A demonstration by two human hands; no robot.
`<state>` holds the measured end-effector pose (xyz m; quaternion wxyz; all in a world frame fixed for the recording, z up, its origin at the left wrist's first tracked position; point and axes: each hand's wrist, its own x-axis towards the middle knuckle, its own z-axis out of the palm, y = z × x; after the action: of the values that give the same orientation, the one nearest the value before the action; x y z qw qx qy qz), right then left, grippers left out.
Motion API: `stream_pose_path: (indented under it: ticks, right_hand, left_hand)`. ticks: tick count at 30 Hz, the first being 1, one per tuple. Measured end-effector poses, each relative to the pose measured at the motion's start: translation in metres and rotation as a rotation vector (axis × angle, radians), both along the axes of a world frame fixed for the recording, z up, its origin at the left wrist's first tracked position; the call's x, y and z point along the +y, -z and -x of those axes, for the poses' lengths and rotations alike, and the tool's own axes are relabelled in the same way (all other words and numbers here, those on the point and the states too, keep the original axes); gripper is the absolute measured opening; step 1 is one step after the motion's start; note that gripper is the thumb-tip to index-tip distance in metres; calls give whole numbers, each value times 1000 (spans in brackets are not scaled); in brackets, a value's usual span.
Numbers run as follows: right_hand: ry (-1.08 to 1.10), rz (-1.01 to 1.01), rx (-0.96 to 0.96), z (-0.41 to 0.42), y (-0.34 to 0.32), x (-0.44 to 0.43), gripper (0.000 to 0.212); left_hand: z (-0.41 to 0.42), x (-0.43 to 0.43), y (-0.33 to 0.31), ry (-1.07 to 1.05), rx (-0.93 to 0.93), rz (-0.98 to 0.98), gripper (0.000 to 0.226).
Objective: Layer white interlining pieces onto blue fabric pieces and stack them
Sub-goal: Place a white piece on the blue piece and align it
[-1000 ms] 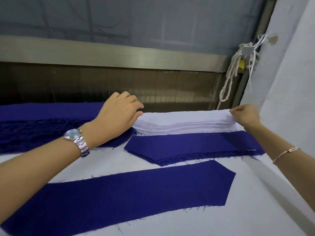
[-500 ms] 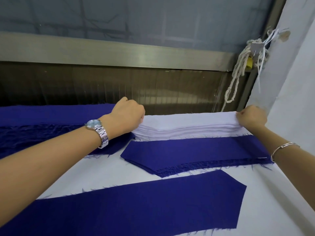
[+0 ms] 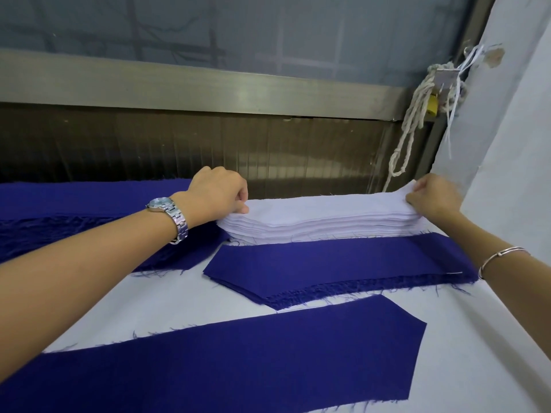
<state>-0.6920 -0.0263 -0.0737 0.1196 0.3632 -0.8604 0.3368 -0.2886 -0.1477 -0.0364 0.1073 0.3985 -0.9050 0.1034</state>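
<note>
White interlining stack (image 3: pixel 322 216) lies on the table (image 3: pixel 462 368); the left hand (image 3: pixel 219 195) pinches its left end and the right hand (image 3: pixel 432 198) pinches the top layers at its right end. A blue fabric stack (image 3: pixel 337 269) lies just in front of the interlining stack, and a single blue piece (image 3: pixel 238 362) lies farther in front.

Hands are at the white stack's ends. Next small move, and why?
Probably lift the top white piece clear of the white stack: the left hand and right hand pinch its ends, and the single blue piece nearest lies uncovered.
</note>
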Motion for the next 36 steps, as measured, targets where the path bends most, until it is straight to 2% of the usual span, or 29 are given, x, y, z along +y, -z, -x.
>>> stream_pose_path:
  ticks: [3, 5, 12, 17, 23, 25, 28, 32, 36]
  right_hand:
    - [-47, 155, -97, 3, 5, 3, 37]
    - [-76, 192, -136, 7, 7, 4, 42]
    - [-80, 289, -284, 16, 13, 13, 16]
    - [-87, 304, -314, 15, 15, 18, 15]
    - [-92, 324, -320, 12, 15, 20, 17]
    - [-86, 348, -342, 10, 14, 20, 18]
    - [-64, 405, -395, 8, 8, 22, 21]
    - [-82, 450, -401, 0, -4, 27, 22]
    - [-118, 444, -420, -13, -18, 34, 19]
  left_hand:
    - [-2, -3, 0, -2, -14, -21, 32]
    - [-2, -4, -1, -1, -21, -26, 37]
    - [1, -5, -1, 26, -8, -103, 42]
    - [1, -4, -1, 47, -42, -48, 36]
    - [-3, 3, 3, 78, -19, 127, 24]
    - [-8, 6, 4, 101, 47, 171, 23]
    - [-18, 14, 1, 147, 244, 167, 24]
    - [-32, 32, -11, 178, 507, 51, 22]
    - [-50, 49, -20, 170, 683, -47, 20]
